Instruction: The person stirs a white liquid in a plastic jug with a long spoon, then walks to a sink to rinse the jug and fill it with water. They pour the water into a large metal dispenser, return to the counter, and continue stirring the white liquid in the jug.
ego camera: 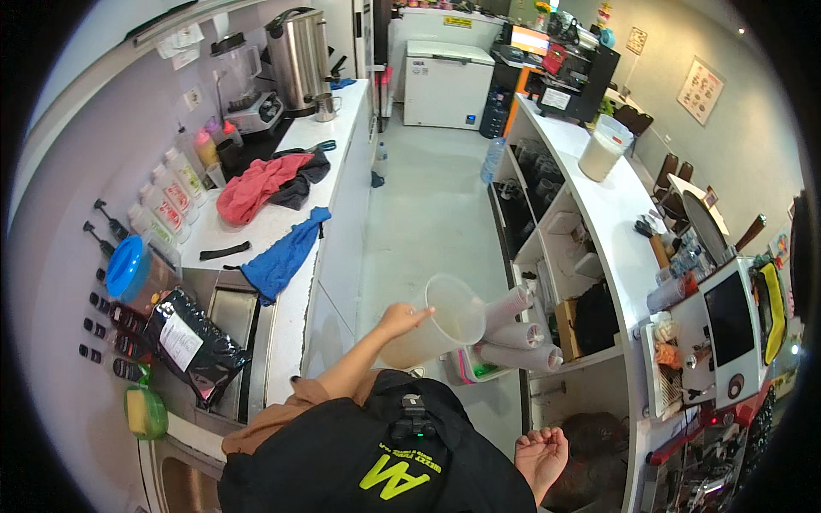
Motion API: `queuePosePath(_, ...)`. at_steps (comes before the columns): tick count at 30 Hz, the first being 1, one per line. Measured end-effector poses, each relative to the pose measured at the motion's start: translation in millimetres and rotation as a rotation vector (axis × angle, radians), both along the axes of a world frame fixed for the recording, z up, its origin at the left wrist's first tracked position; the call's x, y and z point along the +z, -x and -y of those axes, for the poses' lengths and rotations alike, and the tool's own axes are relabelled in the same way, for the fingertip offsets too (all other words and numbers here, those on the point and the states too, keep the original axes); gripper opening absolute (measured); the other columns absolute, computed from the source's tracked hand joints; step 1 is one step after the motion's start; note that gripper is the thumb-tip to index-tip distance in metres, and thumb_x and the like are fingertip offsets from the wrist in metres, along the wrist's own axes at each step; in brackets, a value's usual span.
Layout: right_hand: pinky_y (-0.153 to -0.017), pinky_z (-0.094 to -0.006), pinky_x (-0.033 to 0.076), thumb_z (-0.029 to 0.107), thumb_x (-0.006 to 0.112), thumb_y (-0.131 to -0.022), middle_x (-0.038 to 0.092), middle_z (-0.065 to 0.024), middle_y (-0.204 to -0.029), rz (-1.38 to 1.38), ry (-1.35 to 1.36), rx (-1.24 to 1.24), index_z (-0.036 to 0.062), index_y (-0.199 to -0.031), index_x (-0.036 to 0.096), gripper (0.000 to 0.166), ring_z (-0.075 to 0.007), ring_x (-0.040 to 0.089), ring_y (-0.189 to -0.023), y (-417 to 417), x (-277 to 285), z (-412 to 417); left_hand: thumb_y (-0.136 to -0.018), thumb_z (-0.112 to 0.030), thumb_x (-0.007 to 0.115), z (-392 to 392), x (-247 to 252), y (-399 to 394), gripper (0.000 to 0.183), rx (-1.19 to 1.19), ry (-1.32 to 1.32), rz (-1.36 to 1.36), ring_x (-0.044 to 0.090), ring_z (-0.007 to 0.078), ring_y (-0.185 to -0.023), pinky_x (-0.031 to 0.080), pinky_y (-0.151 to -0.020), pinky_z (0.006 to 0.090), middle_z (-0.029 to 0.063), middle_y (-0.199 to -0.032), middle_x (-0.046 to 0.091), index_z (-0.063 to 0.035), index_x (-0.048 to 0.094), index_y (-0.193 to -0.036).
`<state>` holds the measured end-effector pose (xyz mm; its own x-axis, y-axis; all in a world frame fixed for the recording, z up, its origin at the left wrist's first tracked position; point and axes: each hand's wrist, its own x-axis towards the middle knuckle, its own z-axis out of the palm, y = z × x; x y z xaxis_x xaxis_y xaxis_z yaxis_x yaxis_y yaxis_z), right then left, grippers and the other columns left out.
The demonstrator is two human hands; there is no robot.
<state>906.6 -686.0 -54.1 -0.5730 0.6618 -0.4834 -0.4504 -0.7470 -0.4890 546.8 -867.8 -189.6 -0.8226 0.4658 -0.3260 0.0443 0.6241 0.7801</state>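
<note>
My left hand [405, 319] grips the rim of a large translucent plastic container [442, 320], held tilted in front of my body over the aisle floor. Its mouth faces up, and its lower part is partly behind my arm. My right hand [542, 452] is low on the right with fingers curled, palm up, and nothing seen in it. Just past the container, sleeves of stacked plastic cups [519, 356] lean out of a bin [471, 375] on the floor.
On the left counter [292, 256] are a blue cloth [285, 256], a red cloth [256, 189], a black bag [195, 346], bottles [170, 205] and a blue-lidded container [147, 276]. The right counter [600, 211] holds a jug of pale contents [603, 151]; open shelves [558, 256] lie beneath. A chest freezer [446, 90] stands at the aisle's far end.
</note>
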Motion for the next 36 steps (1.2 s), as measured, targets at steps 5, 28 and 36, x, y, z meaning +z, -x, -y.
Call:
queuePosePath(5,-0.065,-0.0319,0.04,0.022,0.052,-0.095,0.054,0.0027,-0.077,0.018,0.01,0.076,0.0131,-0.086,0.057,0.014,-0.0123,0.052,-0.069,16.5,-15.4,-10.8,-0.089,-0.059,0.057,60.3,71.8,50.1,0.053,0.532,-0.707,0.151,0.05,0.0121,-0.054,0.043,-0.058,0.0308,-0.0007,-0.058,0.051,-0.0091,0.062,-0.071)
queuePosePath(28,-0.066,-0.0324,0.041,0.023,0.054,-0.096,0.054,0.0037,-0.077,-0.055,-0.201,0.623,0.0152,-0.087,0.056,0.012,-0.0125,0.052,-0.071,456.0,21.1,39.5,-0.095,-0.038,0.058,323.5,177.5,210.2,0.034,1.526,-0.987,-0.529,0.044,0.007,-0.058,0.034,-0.056,0.023,-0.0007,-0.066,0.052,-0.0055,0.066,-0.095)
queuePosePath(36,-0.067,-0.0328,0.044,0.024,0.056,-0.095,0.059,0.0029,-0.077,-0.028,-0.18,1.234,0.0143,-0.087,0.059,0.013,-0.013,0.056,-0.071,577.9,17.8,122.5,-0.1,-0.031,0.055,302.3,167.0,174.3,0.03,1.473,-0.785,-0.672,0.046,0.0058,-0.068,0.038,-0.064,0.0222,-0.0033,-0.076,0.054,-0.0034,0.061,-0.089)
